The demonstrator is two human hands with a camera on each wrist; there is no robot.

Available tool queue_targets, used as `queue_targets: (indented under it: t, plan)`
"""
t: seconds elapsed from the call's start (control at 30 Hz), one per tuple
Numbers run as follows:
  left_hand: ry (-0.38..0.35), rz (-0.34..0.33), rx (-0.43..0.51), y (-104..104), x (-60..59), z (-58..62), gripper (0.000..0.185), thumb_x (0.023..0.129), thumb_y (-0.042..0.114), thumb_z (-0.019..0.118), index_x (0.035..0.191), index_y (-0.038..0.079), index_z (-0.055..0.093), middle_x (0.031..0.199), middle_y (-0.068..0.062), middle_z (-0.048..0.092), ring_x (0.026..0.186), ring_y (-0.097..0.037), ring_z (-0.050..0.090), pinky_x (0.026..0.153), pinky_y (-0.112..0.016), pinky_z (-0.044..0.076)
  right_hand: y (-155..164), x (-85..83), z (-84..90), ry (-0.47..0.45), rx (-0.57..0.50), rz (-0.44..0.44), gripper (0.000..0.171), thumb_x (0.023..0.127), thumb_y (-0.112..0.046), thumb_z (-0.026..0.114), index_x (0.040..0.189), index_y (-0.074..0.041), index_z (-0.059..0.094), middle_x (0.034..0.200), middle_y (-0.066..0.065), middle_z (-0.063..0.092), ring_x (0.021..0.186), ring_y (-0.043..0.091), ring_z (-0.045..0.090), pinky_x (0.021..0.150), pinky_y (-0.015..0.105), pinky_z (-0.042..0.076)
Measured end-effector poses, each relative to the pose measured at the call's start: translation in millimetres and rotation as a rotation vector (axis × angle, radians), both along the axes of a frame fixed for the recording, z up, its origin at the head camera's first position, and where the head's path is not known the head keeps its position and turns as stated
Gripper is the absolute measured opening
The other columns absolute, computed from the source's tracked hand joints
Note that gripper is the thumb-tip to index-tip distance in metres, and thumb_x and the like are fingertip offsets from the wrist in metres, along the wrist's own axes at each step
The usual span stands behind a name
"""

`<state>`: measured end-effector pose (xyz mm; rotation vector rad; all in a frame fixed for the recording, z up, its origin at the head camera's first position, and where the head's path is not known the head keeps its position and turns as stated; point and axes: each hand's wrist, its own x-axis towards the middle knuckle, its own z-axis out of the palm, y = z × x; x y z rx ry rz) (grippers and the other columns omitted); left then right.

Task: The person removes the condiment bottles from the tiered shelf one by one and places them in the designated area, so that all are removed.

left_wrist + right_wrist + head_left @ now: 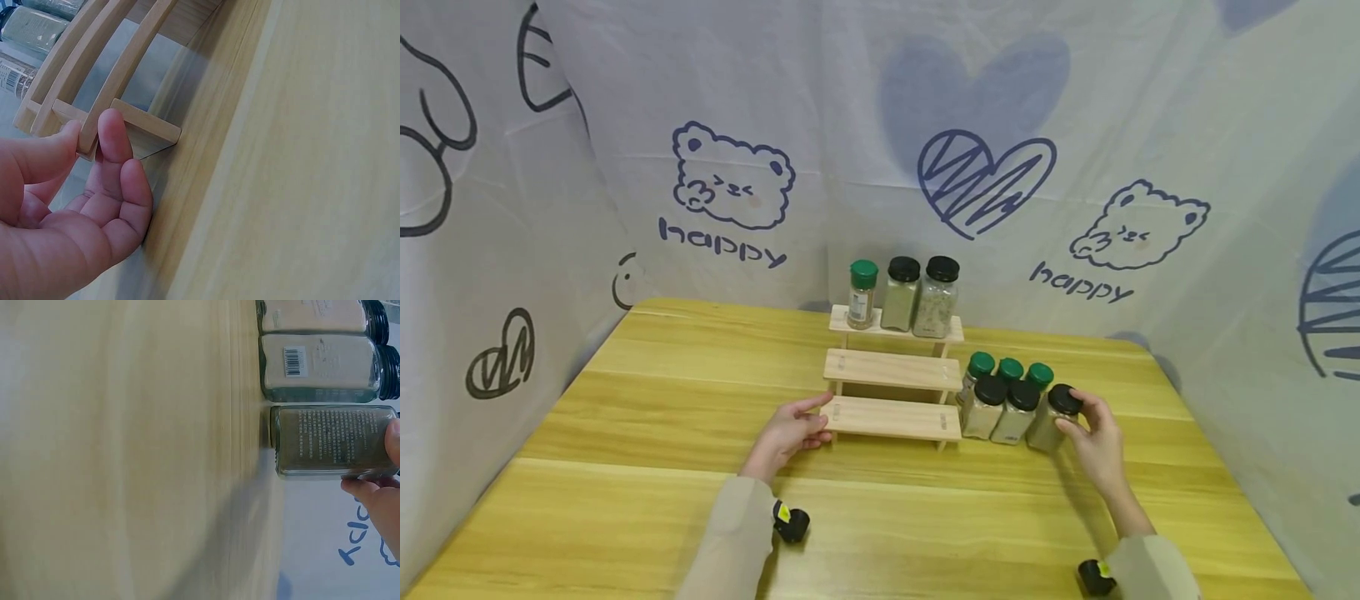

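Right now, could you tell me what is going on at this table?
A person works at a wooden table with a three-step wooden rack. The left hand rests its fingers against the rack's lowest step at its left end. The right hand grips the rightmost black-lidded jar in a cluster of six beside the rack. Three jars stand on the top step; the two lower steps are bare.

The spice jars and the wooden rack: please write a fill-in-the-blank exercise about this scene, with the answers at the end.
1. The top step of the wooden rack holds ____ jars.
2. The right hand grips a jar with a ____ cap.
3. The left hand touches the rack's ____ step.
4. On the table beside the rack stand ____ jars.

Answers: three; black; lowest; six
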<state>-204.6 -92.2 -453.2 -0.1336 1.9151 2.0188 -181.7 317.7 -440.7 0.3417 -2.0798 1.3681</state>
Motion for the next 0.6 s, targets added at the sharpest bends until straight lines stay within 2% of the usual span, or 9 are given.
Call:
queue_targets:
  t: [0.07,0.23,0.3,0.47,0.6]
  plan:
    - [0.001,-0.003,-0.004,0,-0.4,-0.5,0.045,0.089,-0.002,0.049,0.133,0.004,0.042,0.076,-0.008,0.055,0.064,-0.014,0.059,0.064,-0.028,0.047,1,-2.7,-1.3,0.009,0.005,0.004,0.044,0.065,0.030,0.057,0.106,0.021,0.046,0.102,0.025,0.050,0.097,0.005,0.052,0.076,0.011,0.042]
    - [0.001,0.001,0.002,0,0.0,0.7,0.045,0.089,-0.001,0.049,0.133,0.004,0.041,0.076,-0.007,0.055,0.064,-0.014,0.059,0.064,-0.027,0.047,1,-7.6,-3.2,-0.003,0.020,0.004,0.044,0.064,0.031,0.057,0.105,0.020,0.045,0.100,0.009,0.052,0.097,0.015,0.053,0.080,0.012,0.040]
    - [0.003,0.003,0.003,0,0.3,1.4,0.045,0.089,-0.001,0.049,0.133,0.004,0.041,0.076,-0.008,0.055,0.064,-0.014,0.059,0.063,-0.027,0.047,1,-8.8,-4.1,-0.005,0.018,0.017,0.045,0.064,0.032,0.057,0.105,0.021,0.043,0.099,0.005,0.051,0.096,0.012,0.052,0.081,0.012,0.039]
    - [0.001,0.010,-0.002,0,0.3,0.5,0.044,0.089,0.000,0.050,0.132,0.005,0.043,0.078,-0.008,0.055,0.065,-0.014,0.059,0.064,-0.027,0.047,0,-12.1,-6.9,-0.003,-0.006,0.068,0.045,0.063,0.033,0.056,0.105,0.023,0.042,0.100,0.010,0.050,0.098,0.002,0.050,0.083,0.011,0.038]
    - [0.046,-0.022,0.030,-2,2.8,1.0,0.043,0.088,0.003,0.053,0.131,0.006,0.045,0.077,-0.009,0.055,0.065,-0.014,0.059,0.063,-0.026,0.047,0,-14.0,-8.0,-0.015,-0.040,0.103,0.045,0.064,0.033,0.054,0.105,0.024,0.041,0.102,0.009,0.049,0.099,0.000,0.048,0.084,0.011,0.037]
